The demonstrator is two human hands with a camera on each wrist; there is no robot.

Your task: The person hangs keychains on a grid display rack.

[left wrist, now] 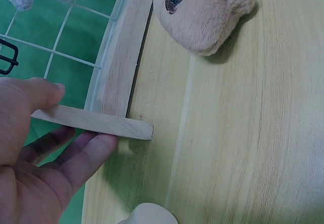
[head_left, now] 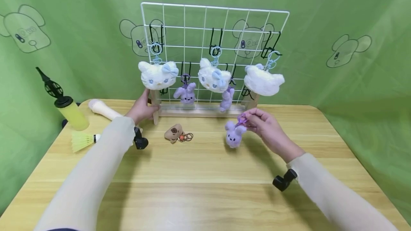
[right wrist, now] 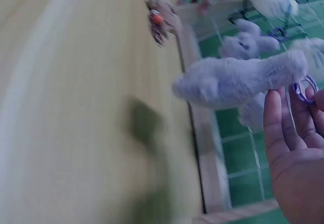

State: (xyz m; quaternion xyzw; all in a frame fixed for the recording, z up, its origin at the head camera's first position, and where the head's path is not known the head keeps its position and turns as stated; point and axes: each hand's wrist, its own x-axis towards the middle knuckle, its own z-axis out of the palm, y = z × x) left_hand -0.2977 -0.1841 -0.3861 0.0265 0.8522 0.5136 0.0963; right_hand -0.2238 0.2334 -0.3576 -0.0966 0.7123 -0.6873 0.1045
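Observation:
My right hand (head_left: 263,127) pinches the purple ring of a purple plush bunny keychain (head_left: 233,136), which hangs over the table just in front of the rack. In the right wrist view the bunny (right wrist: 238,80) is seen from the side, its ring (right wrist: 305,90) at the fingertips. At the rack's left end my left hand (head_left: 142,109) grips the wooden foot (left wrist: 96,122), thumb on one side and fingers on the other. The white wire grid rack (head_left: 215,8) carries white plush cat-head keychains (head_left: 158,76) on its upper hooks. Lower hooks hold two more purple plush keychains (head_left: 187,93).
A brown plush keychain (head_left: 174,133) lies on the table (head_left: 192,195) before the rack. On the left are a white microphone (head_left: 104,109), a yellow shuttlecock (head_left: 83,140) and a yellow bottle with a black top (head_left: 73,114). A green curtain (head_left: 321,10) hangs behind.

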